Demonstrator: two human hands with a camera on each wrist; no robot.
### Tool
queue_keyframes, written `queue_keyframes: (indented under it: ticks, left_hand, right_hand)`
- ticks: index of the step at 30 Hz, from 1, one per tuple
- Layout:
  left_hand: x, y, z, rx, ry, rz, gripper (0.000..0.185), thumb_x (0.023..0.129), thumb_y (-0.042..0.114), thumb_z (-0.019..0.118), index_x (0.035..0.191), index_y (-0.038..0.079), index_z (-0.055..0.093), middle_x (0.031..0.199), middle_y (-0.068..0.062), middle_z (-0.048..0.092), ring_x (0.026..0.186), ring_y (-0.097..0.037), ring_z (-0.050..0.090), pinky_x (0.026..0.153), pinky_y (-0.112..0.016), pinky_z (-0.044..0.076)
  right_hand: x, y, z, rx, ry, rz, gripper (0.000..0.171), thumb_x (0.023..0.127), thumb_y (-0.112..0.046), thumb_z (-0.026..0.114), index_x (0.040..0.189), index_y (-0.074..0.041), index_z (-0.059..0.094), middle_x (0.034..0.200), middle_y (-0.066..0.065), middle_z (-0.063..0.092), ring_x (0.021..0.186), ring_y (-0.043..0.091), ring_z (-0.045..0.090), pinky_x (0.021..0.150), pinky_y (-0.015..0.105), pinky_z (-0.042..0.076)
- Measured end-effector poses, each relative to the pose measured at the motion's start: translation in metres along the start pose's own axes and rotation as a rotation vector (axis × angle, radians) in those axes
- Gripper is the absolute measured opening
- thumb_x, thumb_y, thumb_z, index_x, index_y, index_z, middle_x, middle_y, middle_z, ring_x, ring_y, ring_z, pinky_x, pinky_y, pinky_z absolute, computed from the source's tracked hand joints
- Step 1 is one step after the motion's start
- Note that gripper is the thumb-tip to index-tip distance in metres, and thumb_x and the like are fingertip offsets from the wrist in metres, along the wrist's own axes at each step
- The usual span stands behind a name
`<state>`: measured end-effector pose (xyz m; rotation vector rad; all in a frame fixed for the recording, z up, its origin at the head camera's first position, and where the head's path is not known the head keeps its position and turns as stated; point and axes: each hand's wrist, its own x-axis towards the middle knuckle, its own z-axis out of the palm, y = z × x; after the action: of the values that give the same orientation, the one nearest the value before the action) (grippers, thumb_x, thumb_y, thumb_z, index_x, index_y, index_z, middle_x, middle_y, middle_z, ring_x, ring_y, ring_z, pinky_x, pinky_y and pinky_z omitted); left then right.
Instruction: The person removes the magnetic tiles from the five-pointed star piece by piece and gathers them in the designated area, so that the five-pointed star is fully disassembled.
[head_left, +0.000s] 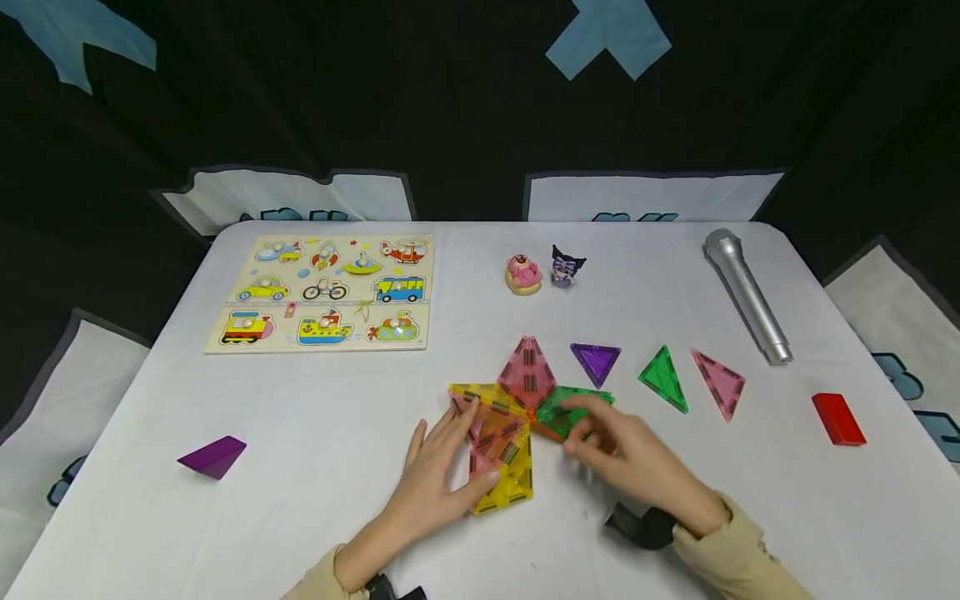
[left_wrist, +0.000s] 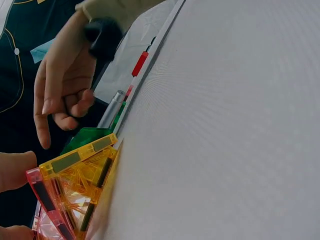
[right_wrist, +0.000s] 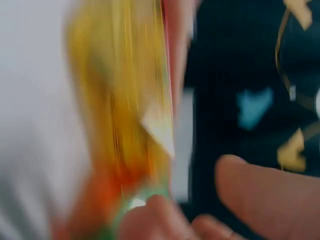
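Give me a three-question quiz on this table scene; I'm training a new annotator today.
1. True or false: the silver microphone lies at the table's right side.
2. What colour is the loose triangle tile nearest the pink upright tile? A red, B purple, C blue.
3. Which hand rests on the yellow tiles?

Key: 1 true. 2 B. 3 the left hand; the right hand touches the green tile.
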<state>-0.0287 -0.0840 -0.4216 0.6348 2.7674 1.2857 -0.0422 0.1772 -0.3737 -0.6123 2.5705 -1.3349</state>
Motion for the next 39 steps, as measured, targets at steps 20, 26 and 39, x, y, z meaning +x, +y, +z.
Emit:
queue_keyframes:
  ticks: [20, 26, 39]
  left_hand:
    - [0.004, 0.0, -0.001, -0.003, 0.06, 0.037, 0.076, 0.077, 0.043, 0.065, 0.14, 0.012, 0.035, 0.137, -0.009, 0.04, 0.128, -0.026, 0.031, 0.103, -0.054, 0.005]
    - [0.004, -0.001, -0.001, 0.027, 0.08, 0.015, 0.075, 0.075, 0.043, 0.067, 0.139, 0.017, 0.037, 0.135, -0.014, 0.04, 0.126, -0.026, 0.035, 0.103, -0.052, 0.009]
    - [0.002, -0.002, -0.001, 0.056, 0.105, 0.004, 0.074, 0.074, 0.04, 0.069, 0.137, 0.015, 0.04, 0.134, -0.011, 0.042, 0.124, -0.025, 0.039, 0.103, -0.051, 0.013]
  right_hand:
    - [-0.008, -0.013, 0.068, -0.346, 0.093, -0.072, 0.08, 0.067, -0.016, 0.081, 0.13, 0.003, 0.034, 0.098, 0.003, 0.052, 0.066, 0.007, 0.043, 0.055, 0.019, 0.041]
    - [-0.005, -0.011, 0.066, -0.29, 0.099, -0.098, 0.07, 0.065, -0.009, 0.081, 0.12, 0.001, 0.039, 0.08, -0.002, 0.049, 0.063, 0.006, 0.044, 0.052, 0.018, 0.04]
    - [-0.027, 0.007, 0.019, 0.366, 0.033, -0.289, 0.029, 0.088, 0.013, 0.046, 0.113, 0.002, 0.038, 0.075, 0.009, 0.056, 0.062, 0.019, 0.055, 0.056, 0.031, 0.048]
